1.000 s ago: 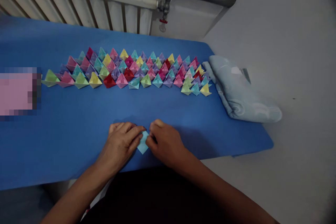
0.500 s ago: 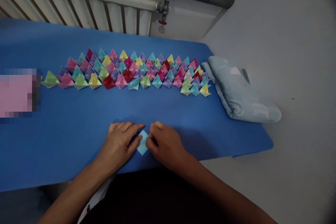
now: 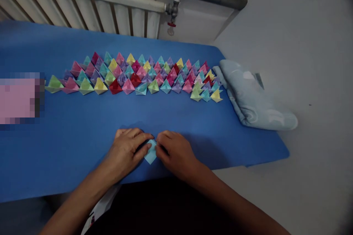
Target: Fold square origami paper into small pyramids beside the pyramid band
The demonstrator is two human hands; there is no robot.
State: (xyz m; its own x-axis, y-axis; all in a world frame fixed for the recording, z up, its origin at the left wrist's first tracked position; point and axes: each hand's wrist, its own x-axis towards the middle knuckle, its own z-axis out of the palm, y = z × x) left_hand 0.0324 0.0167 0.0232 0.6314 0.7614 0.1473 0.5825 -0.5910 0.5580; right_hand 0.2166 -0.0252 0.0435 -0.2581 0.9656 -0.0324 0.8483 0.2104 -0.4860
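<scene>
A small light blue square of folding paper (image 3: 150,155) lies on the blue tabletop, one corner pointing toward me. My left hand (image 3: 128,146) holds its left side, the thumb flat on the paper and the index finger along the upper edge. Curled fingers of my right hand (image 3: 172,150) pinch the paper's right side. Both hands partly hide the sheet, so its upper folds are hard to make out. Beyond them, several rows of folded paper boats (image 3: 128,86) in many colours stand close together.
A rolled pale blue patterned cloth (image 3: 253,99) lies at the table's right end, by the wall. A pink blurred-out object (image 3: 16,101) is at the left. A radiator (image 3: 82,7) and a pipe with a red-handled valve (image 3: 173,9) run behind the blue table (image 3: 68,136).
My left index fingertip has moved slightly over the paper's top corner, which stuck up between my hands before and shows less now. The view has shifted a little; the boats are unchanged.
</scene>
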